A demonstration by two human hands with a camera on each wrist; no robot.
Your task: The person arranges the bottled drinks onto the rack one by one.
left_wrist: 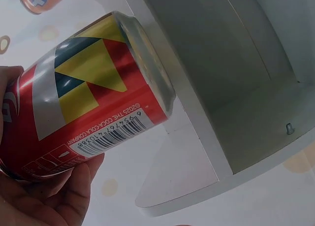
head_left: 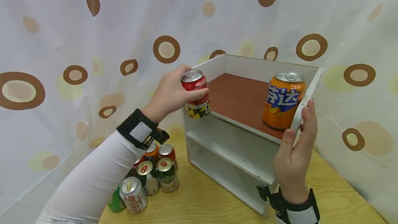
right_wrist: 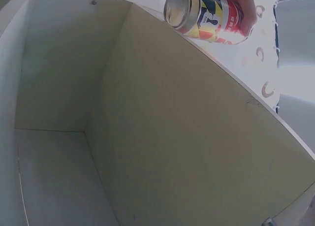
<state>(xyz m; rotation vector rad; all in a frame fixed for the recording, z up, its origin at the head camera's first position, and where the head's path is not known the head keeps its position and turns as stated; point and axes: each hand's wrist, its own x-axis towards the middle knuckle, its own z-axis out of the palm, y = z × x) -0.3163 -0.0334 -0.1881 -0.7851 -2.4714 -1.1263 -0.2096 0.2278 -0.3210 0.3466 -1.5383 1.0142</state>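
My left hand grips a red Coca-Cola can upright at the front left corner of a white shelf unit, with the thumb across its front. In the left wrist view the same can shows its barcode, and its base overlaps the shelf's edge. An orange Fanta can stands on the brown top surface, close to the right side wall. Against the outside of that wall rests my right hand, its fingers pointing up and nearly straight. The right wrist view looks up into a shelf compartment.
Several drink cans stand grouped on the wooden table left of the shelf unit, among them a silver-white Coca-Cola can and a dark green can. My left forearm partly covers them. A patterned curtain hangs behind.
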